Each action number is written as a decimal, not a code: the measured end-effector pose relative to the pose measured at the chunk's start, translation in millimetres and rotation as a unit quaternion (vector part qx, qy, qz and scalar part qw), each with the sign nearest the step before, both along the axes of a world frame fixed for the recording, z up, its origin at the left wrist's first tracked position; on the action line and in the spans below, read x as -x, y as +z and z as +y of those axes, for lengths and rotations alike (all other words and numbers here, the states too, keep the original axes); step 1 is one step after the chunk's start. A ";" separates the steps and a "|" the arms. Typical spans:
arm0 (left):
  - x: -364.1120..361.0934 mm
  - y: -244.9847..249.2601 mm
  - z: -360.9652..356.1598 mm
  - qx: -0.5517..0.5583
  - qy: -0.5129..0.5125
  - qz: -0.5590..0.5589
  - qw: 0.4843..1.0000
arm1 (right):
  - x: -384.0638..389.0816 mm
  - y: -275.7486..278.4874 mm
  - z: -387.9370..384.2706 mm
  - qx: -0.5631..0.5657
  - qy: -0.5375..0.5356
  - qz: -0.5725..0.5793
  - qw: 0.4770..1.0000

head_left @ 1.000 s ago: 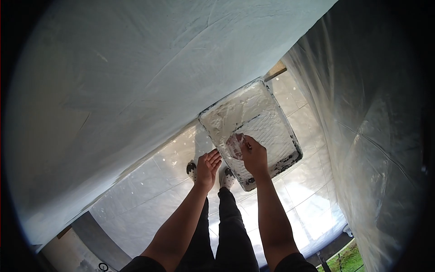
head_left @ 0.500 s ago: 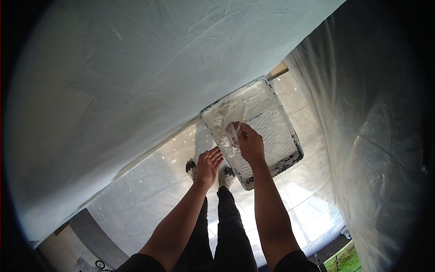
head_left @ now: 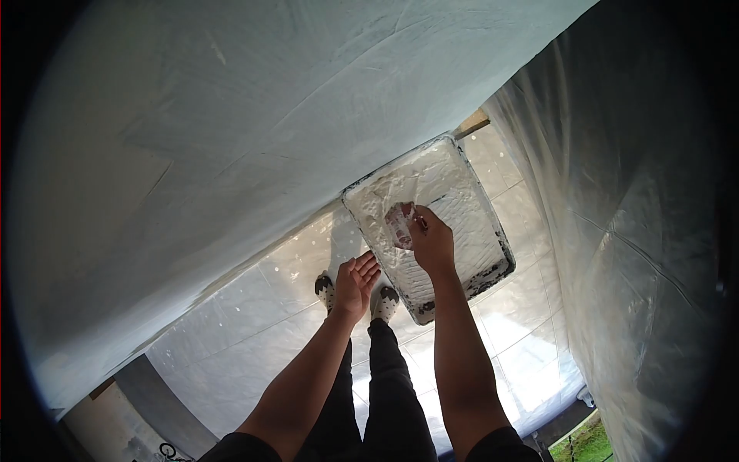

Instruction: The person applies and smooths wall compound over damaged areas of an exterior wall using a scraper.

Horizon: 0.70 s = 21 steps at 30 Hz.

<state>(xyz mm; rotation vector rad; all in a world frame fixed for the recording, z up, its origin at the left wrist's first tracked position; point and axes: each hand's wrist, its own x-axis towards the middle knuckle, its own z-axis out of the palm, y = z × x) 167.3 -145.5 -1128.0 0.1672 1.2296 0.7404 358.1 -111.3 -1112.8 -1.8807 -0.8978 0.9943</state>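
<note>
Right hand [head_left: 433, 245]: yours, pinching a paint-smeared pad [head_left: 399, 222], shifted up the tray [head_left: 471, 231] since a second ago. Left hand [head_left: 354, 286]: open, empty, unmoved.

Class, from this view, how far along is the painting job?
Done: plastic floor sheeting is laid; the paint tray holds white paint. In hand: the right hand holds a paint-smeared pad over the tray; the left hand is open, empty. Left: the pad has not yet reached the wall.
</note>
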 end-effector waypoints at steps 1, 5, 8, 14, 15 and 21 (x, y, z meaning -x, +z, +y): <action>-1.0 1.6 0.5 0.002 0.000 0.003 1.000 | 6.3 -5.0 -1.6 0.011 0.061 -0.034 0.997; 0.2 2.1 0.6 0.002 -0.005 0.004 1.000 | 0.0 -2.7 -1.6 0.019 0.103 -0.082 0.991; 0.6 0.2 0.2 -0.002 -0.005 -0.001 1.000 | 3.2 0.6 -6.8 -0.007 0.036 -0.034 0.999; 1.7 1.9 0.6 0.005 -0.010 0.004 1.000 | -0.3 7.4 -16.2 0.005 -0.027 -0.010 1.000; 2.3 0.2 -0.2 0.002 -0.006 0.002 1.000 | 0.4 4.4 -17.8 0.005 -0.027 -0.011 1.000; 1.7 2.7 -0.5 0.002 -0.004 0.004 1.000 | -4.0 9.0 -16.5 0.024 0.019 -0.070 0.997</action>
